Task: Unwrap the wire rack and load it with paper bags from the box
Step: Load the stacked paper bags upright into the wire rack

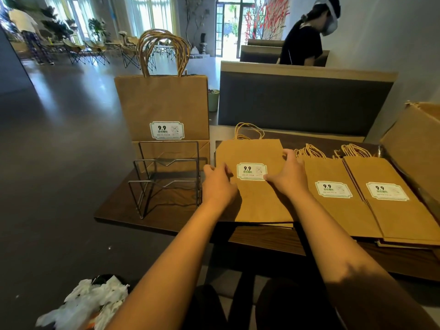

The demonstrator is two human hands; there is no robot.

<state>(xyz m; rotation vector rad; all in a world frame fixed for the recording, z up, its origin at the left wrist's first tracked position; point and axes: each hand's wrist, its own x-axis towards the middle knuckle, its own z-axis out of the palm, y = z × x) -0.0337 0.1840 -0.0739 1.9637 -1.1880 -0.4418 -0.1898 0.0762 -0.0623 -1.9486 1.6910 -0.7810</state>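
Tabletop: box cut off rt; bag edges under hands.

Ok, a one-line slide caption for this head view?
Both hands, left hand and right hand, grip a flat paper bag stack beside the wire rack already holding upright bags.

My two arms are bare from the lowest part in view right out to the wrists; no sleeve or cuff shows anywhere along them. My left hand wears no glove, ring or band that I can see, and my left wrist carries no watch or strap. My right hand is just as plain, bare-fingered and bare at the wrist. Down at six o'clock, between my forearms, my legs are covered in dark, nearly black cloth.
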